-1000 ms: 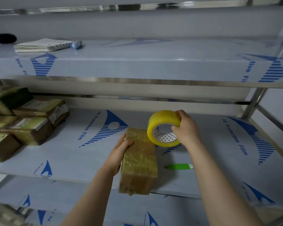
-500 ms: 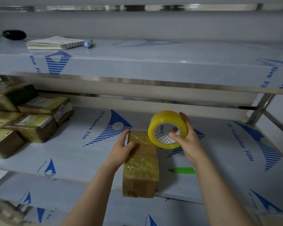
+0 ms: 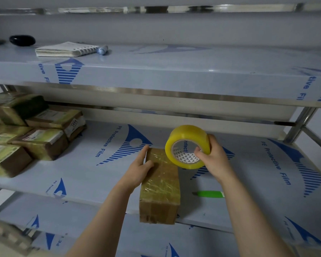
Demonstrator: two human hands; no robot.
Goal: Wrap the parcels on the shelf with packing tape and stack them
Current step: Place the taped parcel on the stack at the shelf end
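Parcel (image 3: pixel 160 184) is the thing to look at in the head view. It lies on the middle shelf (image 3: pixel 93 171), with its near end sticking out past the shelf's front edge, likely so tape can go all the way round it. Shiny tape already covers its top. The left hand (image 3: pixel 137 170) lies flat against the parcel's left side, fingers straight and thumb on top, to keep it from sliding. The right hand (image 3: pixel 214 157) grips the yellow tape roll (image 3: pixel 188 145) just above the parcel's far right corner, thumb in the hole and fingers curled round the outside, ready to pull more tape. Whether a strip joins roll to parcel cannot be seen. Right of the parcel lies a green cutter (image 3: pixel 209 194), close for cutting. Far left of the parcel sit the wrapped parcels (image 3: pixel 39 140), piled together.
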